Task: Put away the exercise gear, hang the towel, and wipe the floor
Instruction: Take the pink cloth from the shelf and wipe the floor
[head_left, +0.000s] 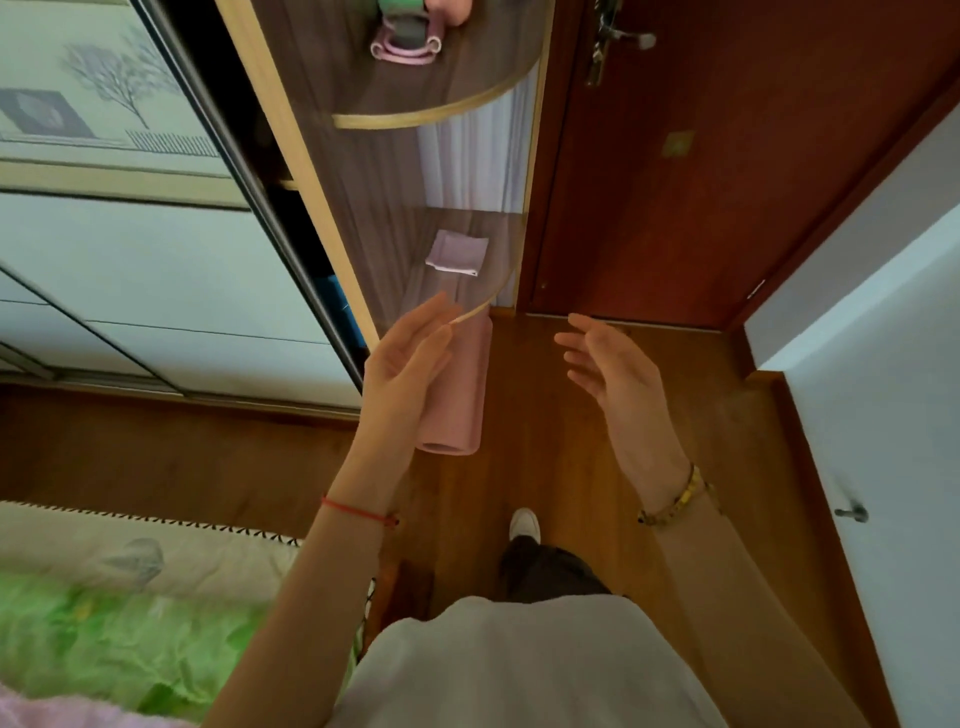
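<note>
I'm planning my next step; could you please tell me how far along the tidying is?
Seemingly done: pink and green gear sits on the upper shelf, and the rolled pink mat rests beside the lower shelf. In hand: nothing; the left hand and right hand are open above the floor. Left: the folded lilac cloth lies on that shelf, and no hung towel shows.

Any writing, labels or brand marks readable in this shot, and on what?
None can be read.
The small yellowish patch on the red door is too blurred to tell whether it bears text.
The pink rolled mat, folded cloth and wardrobe panel show no lettering.
</note>
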